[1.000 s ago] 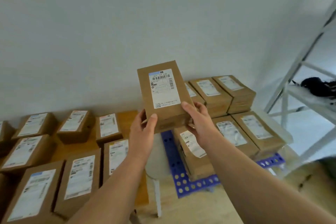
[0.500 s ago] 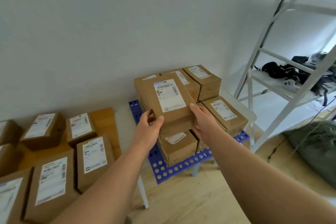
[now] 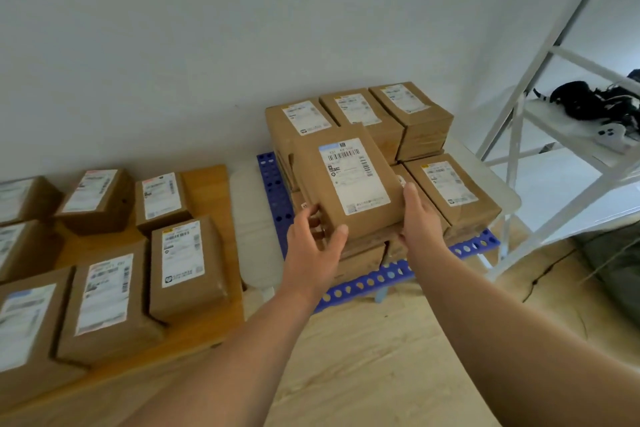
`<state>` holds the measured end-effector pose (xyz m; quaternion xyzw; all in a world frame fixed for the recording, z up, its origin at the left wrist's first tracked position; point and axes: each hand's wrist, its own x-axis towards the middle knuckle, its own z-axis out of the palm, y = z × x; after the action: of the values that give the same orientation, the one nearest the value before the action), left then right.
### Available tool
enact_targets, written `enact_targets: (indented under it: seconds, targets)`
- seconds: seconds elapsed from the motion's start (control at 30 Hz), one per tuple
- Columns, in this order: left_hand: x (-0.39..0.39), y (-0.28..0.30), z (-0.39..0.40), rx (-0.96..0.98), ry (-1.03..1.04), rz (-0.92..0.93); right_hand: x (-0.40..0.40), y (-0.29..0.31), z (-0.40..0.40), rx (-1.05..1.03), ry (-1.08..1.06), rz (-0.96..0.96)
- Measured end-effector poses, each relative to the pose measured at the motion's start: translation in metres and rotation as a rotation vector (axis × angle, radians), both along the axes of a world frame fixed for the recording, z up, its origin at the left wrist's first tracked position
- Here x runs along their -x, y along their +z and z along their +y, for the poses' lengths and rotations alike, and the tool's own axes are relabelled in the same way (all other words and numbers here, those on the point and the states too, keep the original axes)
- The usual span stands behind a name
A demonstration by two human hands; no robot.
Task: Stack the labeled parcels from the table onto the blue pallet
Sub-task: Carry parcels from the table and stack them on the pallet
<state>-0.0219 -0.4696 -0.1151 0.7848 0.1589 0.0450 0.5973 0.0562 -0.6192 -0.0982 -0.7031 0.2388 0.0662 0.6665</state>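
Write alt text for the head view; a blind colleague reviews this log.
Both hands, left hand and right hand, hold a labeled parcel over stacked parcels on the blue pallet. More labeled parcels wait on the wooden table at left.

Wooden table (image 3: 207, 191) under labeled parcels (image 3: 180, 263); blue pallet (image 3: 363, 284) beside it, stacked with parcels.

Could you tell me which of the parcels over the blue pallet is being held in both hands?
It is the front-left parcel, label up: the left hand and right hand grip its near corners; no hand touches the others.
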Motion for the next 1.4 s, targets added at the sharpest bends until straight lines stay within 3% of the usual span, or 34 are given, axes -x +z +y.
enact_targets:
  seconds: [0.27,0.43,1.4]
  targets:
    - [-0.012,-0.008,0.0,0.022,0.072,0.108,-0.009,-0.006,0.0,0.155,0.163,0.11]
    - [-0.016,-0.007,0.001,0.049,0.08,0.126,-0.015,-0.009,-0.003,0.223,0.23,0.079]
    - [-0.017,-0.001,0.002,-0.001,0.125,0.141,-0.018,-0.014,-0.009,0.114,0.326,0.13]
